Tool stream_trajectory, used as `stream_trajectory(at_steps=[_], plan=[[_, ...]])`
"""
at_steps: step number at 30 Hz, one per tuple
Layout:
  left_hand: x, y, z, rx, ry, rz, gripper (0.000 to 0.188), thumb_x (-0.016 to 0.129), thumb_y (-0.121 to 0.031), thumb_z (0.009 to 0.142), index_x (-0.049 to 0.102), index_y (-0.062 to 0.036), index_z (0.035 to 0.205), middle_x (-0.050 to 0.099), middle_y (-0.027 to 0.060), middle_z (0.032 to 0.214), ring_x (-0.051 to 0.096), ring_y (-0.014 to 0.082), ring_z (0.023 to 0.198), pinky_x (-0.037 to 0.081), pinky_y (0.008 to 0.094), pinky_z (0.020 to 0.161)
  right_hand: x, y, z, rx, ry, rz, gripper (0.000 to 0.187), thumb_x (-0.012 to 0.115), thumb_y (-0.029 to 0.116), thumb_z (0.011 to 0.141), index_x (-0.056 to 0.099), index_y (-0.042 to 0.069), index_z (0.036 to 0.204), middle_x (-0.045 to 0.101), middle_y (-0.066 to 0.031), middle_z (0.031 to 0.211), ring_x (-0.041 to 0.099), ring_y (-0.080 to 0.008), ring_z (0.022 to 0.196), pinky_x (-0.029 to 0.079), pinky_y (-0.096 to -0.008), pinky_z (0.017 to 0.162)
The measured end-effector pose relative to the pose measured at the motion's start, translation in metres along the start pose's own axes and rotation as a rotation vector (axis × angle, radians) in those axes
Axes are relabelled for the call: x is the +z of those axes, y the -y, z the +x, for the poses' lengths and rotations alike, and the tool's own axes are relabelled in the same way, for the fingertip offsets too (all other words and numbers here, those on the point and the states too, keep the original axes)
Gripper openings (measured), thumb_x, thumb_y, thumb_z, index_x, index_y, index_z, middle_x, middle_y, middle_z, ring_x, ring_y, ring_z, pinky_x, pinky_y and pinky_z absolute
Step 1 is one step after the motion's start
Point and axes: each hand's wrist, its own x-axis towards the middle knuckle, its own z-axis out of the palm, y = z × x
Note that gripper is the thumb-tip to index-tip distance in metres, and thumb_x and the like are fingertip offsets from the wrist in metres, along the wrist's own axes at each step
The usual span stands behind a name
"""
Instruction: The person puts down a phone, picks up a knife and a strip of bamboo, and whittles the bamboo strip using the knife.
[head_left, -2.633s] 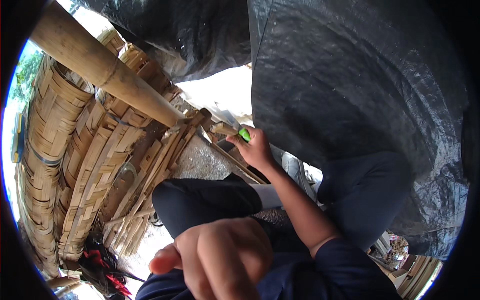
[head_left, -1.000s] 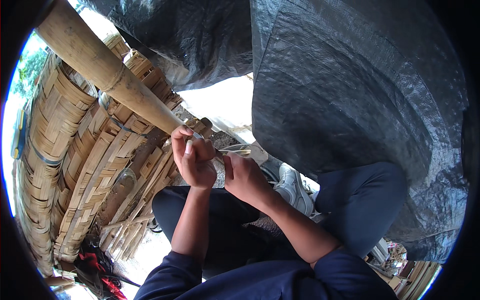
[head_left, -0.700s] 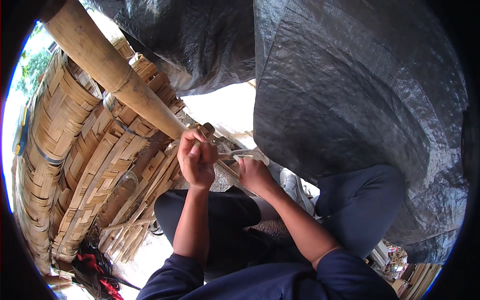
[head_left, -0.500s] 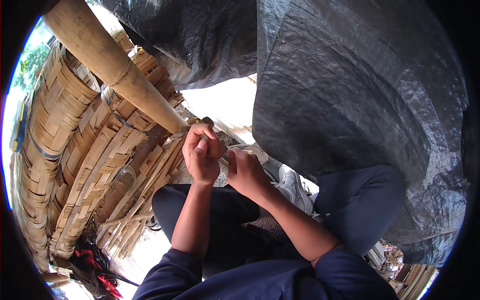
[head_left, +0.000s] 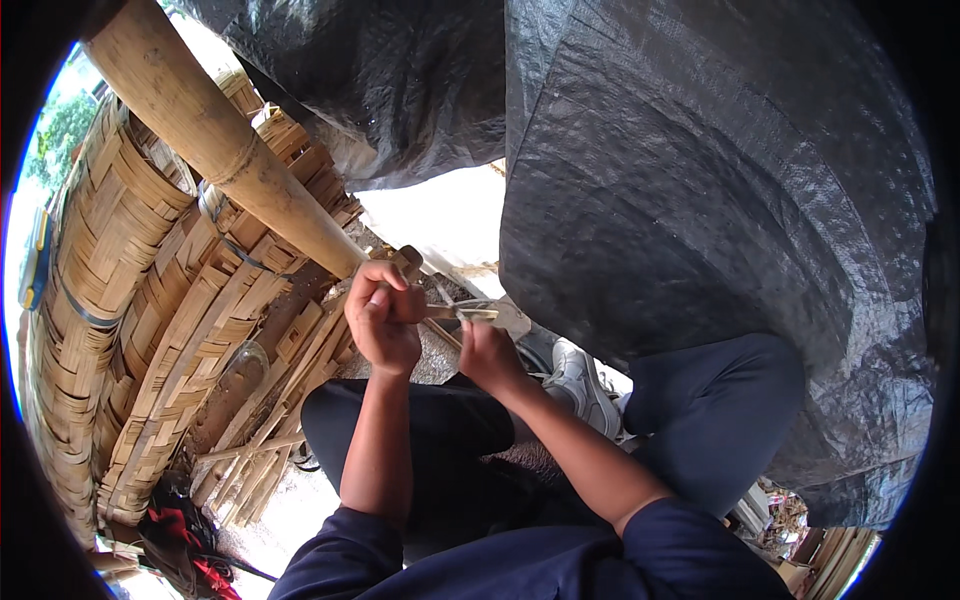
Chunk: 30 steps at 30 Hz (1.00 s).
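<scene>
My left hand (head_left: pixel 385 318) is closed, fingers curled and thumb pressed on them, in front of the bamboo pole's lower end. My right hand (head_left: pixel 490 356) pinches a thin pale bamboo strip (head_left: pixel 478 314) just to its right. The strip seems to run between both hands, with its left end hidden in my left fist. A brown rounded piece of wood (head_left: pixel 408 258) shows just beyond my left hand; I cannot tell whether it is touched.
A thick bamboo pole (head_left: pixel 235 165) slants down from upper left. Rolled woven bamboo mats (head_left: pixel 110 280) and split bamboo strips (head_left: pixel 265 460) stand and lie at left. Black plastic sheeting (head_left: pixel 680 180) hangs at upper right. A white shoe (head_left: pixel 580 385) is under my crossed legs.
My hands have drawn a little apart, the left one moving left and slightly down. More of the pale strip now shows between them.
</scene>
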Motion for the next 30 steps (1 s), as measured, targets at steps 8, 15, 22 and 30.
stream_trajectory(at_steps=[8, 15, 22, 30], plan=[[-0.013, -0.004, 0.000, -0.029, -0.029, -0.012, 0.023, 0.043, -0.025, 0.088, 0.044, -0.0026, 0.092, 0.020, -0.0052, 0.049, 0.016, 0.0058, 0.041, 0.018, 0.0259, 0.042, -0.025, 0.066, -0.002, -0.069, 0.031, 0.175, 0.030, 0.044, 0.018, 0.095, 0.054, -0.003, 0.076, 0.055, -0.0266, 0.061, 0.059, -0.0428, 0.061, 0.044, -0.0471, 0.052], [-0.004, 0.001, 0.004, -0.026, -0.001, -0.031, 0.020, 0.043, -0.022, 0.088, 0.045, -0.0025, 0.091, 0.020, -0.0052, 0.049, 0.017, 0.0062, 0.041, 0.018, 0.0263, 0.041, 0.009, -0.010, -0.001, -0.104, -0.116, 0.099, 0.031, 0.044, 0.021, 0.094, 0.055, -0.003, 0.077, 0.059, -0.0259, 0.064, 0.060, -0.0452, 0.063, 0.047, -0.0518, 0.056], [-0.011, -0.004, 0.001, -0.033, 0.008, -0.068, 0.020, 0.045, -0.023, 0.087, 0.046, -0.0028, 0.091, 0.020, -0.0051, 0.048, 0.016, 0.0064, 0.041, 0.018, 0.0257, 0.042, -0.030, 0.069, -0.001, -0.041, 0.060, 0.136, 0.029, 0.045, 0.020, 0.094, 0.055, -0.001, 0.076, 0.058, -0.0253, 0.063, 0.060, -0.0442, 0.063, 0.046, -0.0511, 0.055], [-0.011, -0.005, 0.003, -0.024, -0.040, -0.018, 0.021, 0.041, -0.023, 0.087, 0.046, -0.0027, 0.090, 0.019, -0.0058, 0.048, 0.015, 0.0061, 0.041, 0.018, 0.0261, 0.041, 0.006, 0.000, 0.001, -0.077, -0.049, 0.040, 0.027, 0.044, 0.018, 0.093, 0.054, -0.003, 0.079, 0.056, -0.0261, 0.061, 0.059, -0.0450, 0.063, 0.045, -0.0509, 0.055]])
